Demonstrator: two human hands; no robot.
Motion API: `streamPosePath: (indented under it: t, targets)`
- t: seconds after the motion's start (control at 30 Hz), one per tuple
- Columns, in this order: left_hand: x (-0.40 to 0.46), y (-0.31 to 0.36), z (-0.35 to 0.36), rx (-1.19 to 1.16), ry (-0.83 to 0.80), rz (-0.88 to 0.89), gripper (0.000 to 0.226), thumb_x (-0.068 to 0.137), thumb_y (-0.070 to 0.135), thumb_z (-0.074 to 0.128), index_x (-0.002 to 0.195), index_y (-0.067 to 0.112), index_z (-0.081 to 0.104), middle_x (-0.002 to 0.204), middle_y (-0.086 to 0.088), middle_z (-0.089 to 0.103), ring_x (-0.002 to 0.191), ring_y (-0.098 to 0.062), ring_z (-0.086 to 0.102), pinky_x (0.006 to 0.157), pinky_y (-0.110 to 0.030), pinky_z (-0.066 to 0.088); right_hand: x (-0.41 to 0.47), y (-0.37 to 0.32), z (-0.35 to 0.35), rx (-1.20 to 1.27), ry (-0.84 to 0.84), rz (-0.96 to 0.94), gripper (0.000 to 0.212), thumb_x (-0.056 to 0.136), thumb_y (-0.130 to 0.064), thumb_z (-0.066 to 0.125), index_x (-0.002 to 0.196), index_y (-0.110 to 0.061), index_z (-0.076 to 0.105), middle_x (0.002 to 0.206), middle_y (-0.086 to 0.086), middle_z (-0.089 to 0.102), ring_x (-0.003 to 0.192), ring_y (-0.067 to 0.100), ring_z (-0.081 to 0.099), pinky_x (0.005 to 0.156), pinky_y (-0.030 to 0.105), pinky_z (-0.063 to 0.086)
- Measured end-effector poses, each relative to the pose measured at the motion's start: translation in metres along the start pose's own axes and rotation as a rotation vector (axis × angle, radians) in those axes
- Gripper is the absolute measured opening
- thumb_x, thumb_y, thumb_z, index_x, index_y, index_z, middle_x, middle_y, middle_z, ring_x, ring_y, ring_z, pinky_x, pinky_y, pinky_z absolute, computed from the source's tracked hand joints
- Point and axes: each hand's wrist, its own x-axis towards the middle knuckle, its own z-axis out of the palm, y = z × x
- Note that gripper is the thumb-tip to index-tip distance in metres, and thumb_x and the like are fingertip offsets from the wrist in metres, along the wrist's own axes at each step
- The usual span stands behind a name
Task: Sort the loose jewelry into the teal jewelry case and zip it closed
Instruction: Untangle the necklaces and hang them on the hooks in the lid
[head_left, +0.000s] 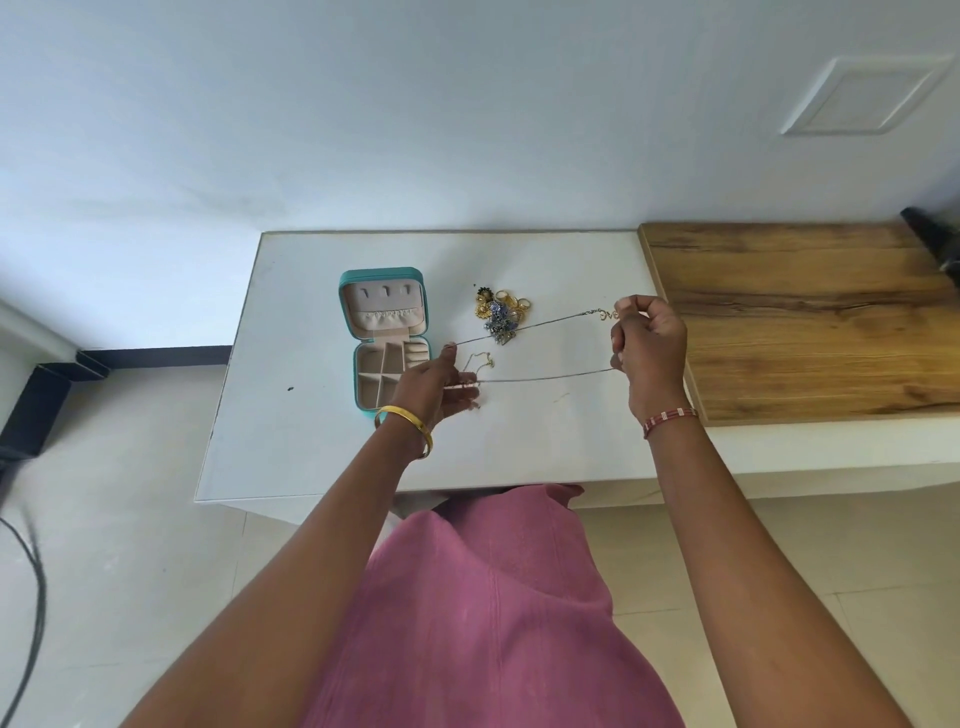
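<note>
The fingers (626, 312) of the right hand (652, 348) are curled and pinch a thin chain necklace (540, 323) close to its gold word charm (608, 315). The fingers (451, 352) of the left hand (434, 387) pinch the other end of the loop. The chain is pulled out long and straight between the two hands, in two thin lines, up above the counter (311, 441).

Both arms reach forward from the near side. The left wrist wears a gold bangle (408, 423) and the right wrist a red bead band (670, 420).

The teal jewelry case (387, 338) lies open on the counter, just left of the left hand, lid leaning back on the far side. Its little tray pockets look bare from here. A pile of loose jewelry (501, 312) sits on the counter behind the chain, right of the case. A small gold chain (480, 359) lies near the left hand.

This looks like the step of getting the necklace ready to put away. Next, I think, the hands need to bring the chain over to the case and hang it on a lid hook or fold it into a pocket, gently, so it does not knot.
</note>
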Motion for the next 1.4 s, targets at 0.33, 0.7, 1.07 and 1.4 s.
streamPosePath:
  t: [0.33, 0.7, 1.07, 1.4]
  targets:
    - [-0.001, -0.007, -0.016, 0.757, -0.134, 0.208, 0.018, 0.087, 0.006, 0.056, 0.101, 0.004, 0.068, 0.073, -0.003, 0.064, 0.048, 0.006, 0.051, 0.049, -0.002, 0.037, 0.019, 0.015, -0.014, 0.002, 0.089, 0.037, 0.019, 0.094, -0.013, 0.048, 0.077, -0.022, 0.05, 0.035, -0.012, 0.044, 0.033, 0.0, 0.035, 0.035, 0.014, 0.025]
    - [0.008, -0.021, -0.02, 1.105, 0.14, 0.223, 0.02, 0.088, 0.007, 0.053, 0.095, 0.007, 0.071, 0.1, -0.012, 0.07, 0.097, -0.025, 0.061, 0.078, -0.024, 0.041, 0.019, 0.057, -0.02, -0.277, 0.049, 0.06, 0.011, 0.094, -0.012, 0.047, 0.084, -0.013, 0.05, 0.054, 0.006, 0.048, 0.04, 0.006, 0.042, 0.045, 0.023, 0.03]
    - [0.007, -0.023, -0.02, 1.045, 0.134, 0.215, 0.018, 0.088, 0.016, 0.055, 0.094, 0.007, 0.07, 0.095, -0.014, 0.069, 0.093, -0.027, 0.062, 0.083, -0.031, 0.048, 0.01, 0.095, -0.005, -0.581, -0.137, 0.095, 0.012, 0.087, -0.001, 0.051, 0.092, 0.001, 0.062, 0.078, 0.012, 0.064, 0.067, 0.02, 0.059, 0.06, 0.025, 0.043]
    - [0.002, -0.02, -0.011, 0.786, 0.088, 0.17, 0.016, 0.086, 0.013, 0.055, 0.087, 0.005, 0.069, 0.064, -0.003, 0.06, 0.052, -0.011, 0.049, 0.059, -0.022, 0.044, -0.042, 0.09, 0.046, -0.869, -0.444, -0.214, 0.012, 0.083, -0.011, 0.063, 0.092, -0.009, 0.07, 0.098, 0.015, 0.061, 0.093, 0.027, 0.056, 0.081, 0.032, 0.044]
